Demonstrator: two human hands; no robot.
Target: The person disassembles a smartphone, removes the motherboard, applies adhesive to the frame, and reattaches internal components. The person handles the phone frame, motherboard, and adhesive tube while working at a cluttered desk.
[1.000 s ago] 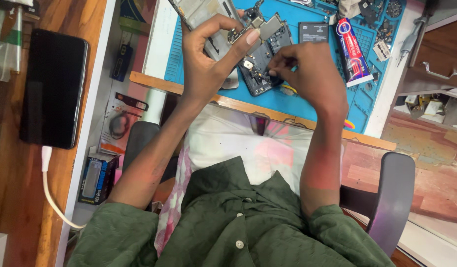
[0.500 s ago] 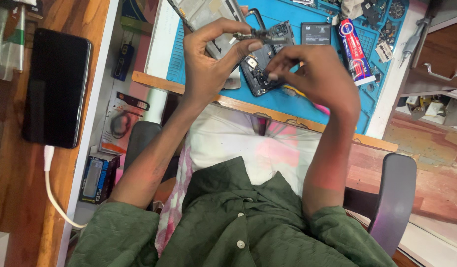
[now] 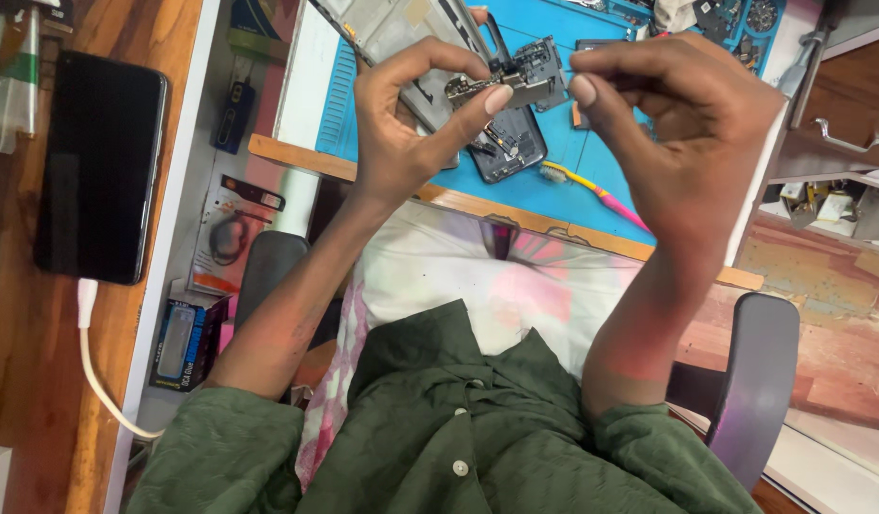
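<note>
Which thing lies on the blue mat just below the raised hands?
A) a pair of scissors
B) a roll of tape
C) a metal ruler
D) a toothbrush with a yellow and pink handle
D: a toothbrush with a yellow and pink handle lies on the blue mat, beside the opened phone.

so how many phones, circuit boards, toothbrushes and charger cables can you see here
phones: 2, the black phone on the wooden desk and the opened phone on the blue mat
circuit boards: 1, the circuit board pinched between left hand and right hand
toothbrushes: 1, toothbrush
charger cables: 1, white cable
total: 5
</note>
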